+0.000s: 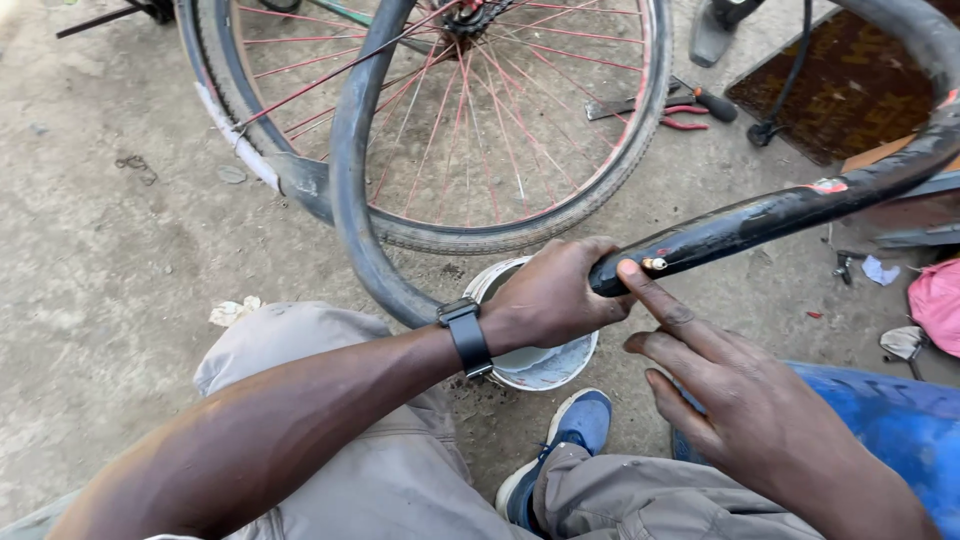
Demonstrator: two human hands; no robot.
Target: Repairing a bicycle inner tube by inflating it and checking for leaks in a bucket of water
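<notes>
The left hand (pixel 555 295) is wrapped around a black inner tube (pixel 760 215), fingers curled over it and closed tight on the rubber, with a dark watch (pixel 466 335) strapped at the wrist. Just beside that grip, the right hand (pixel 735 390) is spread and loose, its forefinger stretched out so the tip touches the tube right next to a small pale spot (pixel 655 264) on the rubber; the other fingers hang free below the tube, holding nothing.

From the gripped point the tube runs up and away to the right, then arches back across the top; its other run loops down from the top, passing in front of a bicycle wheel (pixel 450 120) and curving under the left wrist. Reddish patches mark the tube further along to the right.

Directly under the tube and the left hand sits a white bucket (pixel 545 365) on the concrete floor (pixel 110 260). Below the bucket are the person's grey trousers (pixel 370 460) and a blue shoe (pixel 570 430). Beyond the tube, the wheel has red spokes and a worn tyre. To the right of the wheel, red-handled pliers (pixel 680 115) and another tool lie on the floor, near a dark rusty mat (pixel 850 85). Under the right hand shows something blue (pixel 900 420), and a pink cloth (pixel 935 300) lies at the right edge
</notes>
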